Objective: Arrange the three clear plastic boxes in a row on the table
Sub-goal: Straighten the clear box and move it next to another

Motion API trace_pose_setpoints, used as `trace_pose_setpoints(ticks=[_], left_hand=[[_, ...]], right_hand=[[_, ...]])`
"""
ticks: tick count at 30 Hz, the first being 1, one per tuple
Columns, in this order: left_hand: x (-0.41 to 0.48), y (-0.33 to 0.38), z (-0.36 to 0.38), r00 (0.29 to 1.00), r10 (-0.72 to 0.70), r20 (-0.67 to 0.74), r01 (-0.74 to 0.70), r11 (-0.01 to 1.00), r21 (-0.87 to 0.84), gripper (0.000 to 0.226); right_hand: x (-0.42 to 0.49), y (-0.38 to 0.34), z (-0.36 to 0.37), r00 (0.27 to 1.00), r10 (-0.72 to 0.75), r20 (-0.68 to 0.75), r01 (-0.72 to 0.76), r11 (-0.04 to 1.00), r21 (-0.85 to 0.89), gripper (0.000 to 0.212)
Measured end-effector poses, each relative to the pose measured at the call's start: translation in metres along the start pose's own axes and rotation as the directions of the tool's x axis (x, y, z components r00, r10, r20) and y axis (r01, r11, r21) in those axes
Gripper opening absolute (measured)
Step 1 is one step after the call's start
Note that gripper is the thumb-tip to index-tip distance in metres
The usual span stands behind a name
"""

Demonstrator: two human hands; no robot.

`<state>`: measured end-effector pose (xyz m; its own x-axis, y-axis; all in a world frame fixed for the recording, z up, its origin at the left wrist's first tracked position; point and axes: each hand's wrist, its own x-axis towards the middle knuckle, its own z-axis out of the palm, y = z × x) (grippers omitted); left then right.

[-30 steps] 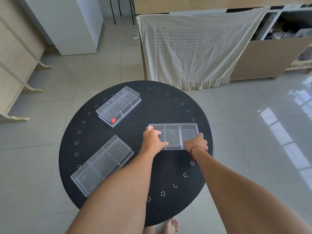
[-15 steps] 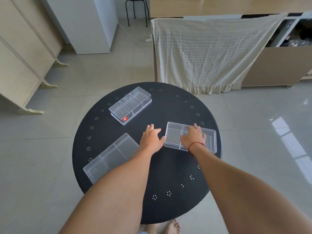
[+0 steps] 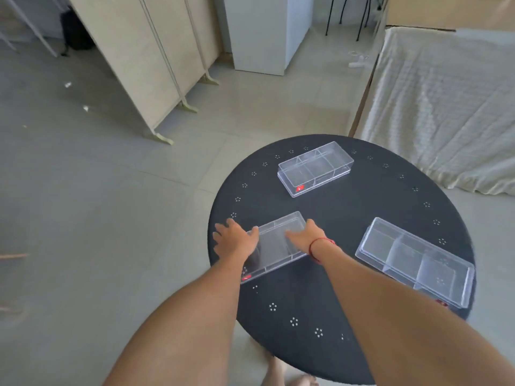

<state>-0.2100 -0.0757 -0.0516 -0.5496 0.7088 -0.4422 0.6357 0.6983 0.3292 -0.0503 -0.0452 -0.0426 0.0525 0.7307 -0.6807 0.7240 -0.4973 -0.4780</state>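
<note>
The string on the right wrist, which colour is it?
Red. The string circles the right wrist, clearest in the head view.

The room is bright with soft daylight. The pale floor (image 3: 111,218) looks evenly lit, with no hard shadows on it. The dark tabletop (image 3: 348,218) soaks up the light, so the clear boxes only show thin shiny edges. The box at the right (image 3: 415,260) has a light, milky shine on its lid. A small dark shadow sits under the left hand (image 3: 237,240). The whole picture is a bit soft and smeary, most of all on both hands and the cloth (image 3: 446,107) at the right. Straight lines lean and bend near the edges, like the folding screen (image 3: 156,65) at the top left.
</note>
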Motion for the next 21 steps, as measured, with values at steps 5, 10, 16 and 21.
trace_pose_setpoints(ticks=[5,10,16,21], left_hand=[[0.006,-0.013,0.003,0.973,-0.080,0.218,0.102,0.990,-0.095,0.089],[0.004,-0.001,0.000,0.971,-0.012,0.240,0.043,0.991,-0.124,0.088],[-0.001,0.020,-0.013,0.979,0.166,0.119,-0.117,0.933,-0.340,0.077],[-0.001,0.025,-0.015,0.975,0.207,0.081,-0.149,0.879,-0.452,0.074]], right_hand=[[0.003,0.002,0.011,0.996,0.091,-0.016,-0.092,0.994,-0.059,0.093],[0.004,0.000,0.000,0.989,0.097,-0.115,-0.094,0.995,0.027,0.092],[0.002,0.003,-0.027,0.976,0.070,-0.206,-0.013,0.963,0.269,0.089],[-0.001,0.003,-0.031,0.957,0.074,-0.282,0.077,0.868,0.490,0.063]])
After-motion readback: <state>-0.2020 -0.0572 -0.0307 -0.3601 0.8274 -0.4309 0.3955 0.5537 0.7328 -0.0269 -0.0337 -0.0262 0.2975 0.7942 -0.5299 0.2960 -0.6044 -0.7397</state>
